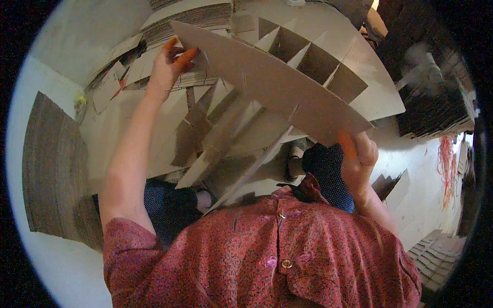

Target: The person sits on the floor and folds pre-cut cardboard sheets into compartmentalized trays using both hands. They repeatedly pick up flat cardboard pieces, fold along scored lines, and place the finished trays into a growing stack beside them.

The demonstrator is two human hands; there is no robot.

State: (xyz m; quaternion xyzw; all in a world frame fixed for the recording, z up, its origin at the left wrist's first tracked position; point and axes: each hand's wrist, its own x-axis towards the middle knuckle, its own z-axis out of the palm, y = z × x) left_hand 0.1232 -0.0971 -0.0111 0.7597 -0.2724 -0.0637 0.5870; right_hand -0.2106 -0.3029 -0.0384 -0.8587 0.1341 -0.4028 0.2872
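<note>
A long brown cardboard strip with narrow slots along it spans the space before me, tilted down to the right. My left hand grips its far left end between thumb and fingers. At the near right end, my right hand is closed around the corner, its fingers partly hidden. Below and beyond the strip stands a cardboard divider grid of crossing pieces with open cells. More upright cross pieces show on the near side; whether the held strip is slotted into them I cannot tell.
A tall stack of cardboard stands at the left, and more piled strips lie at the far left. To the right are a dark cardboard stack and hanging red strings. Small cardboard pieces lie at the lower right.
</note>
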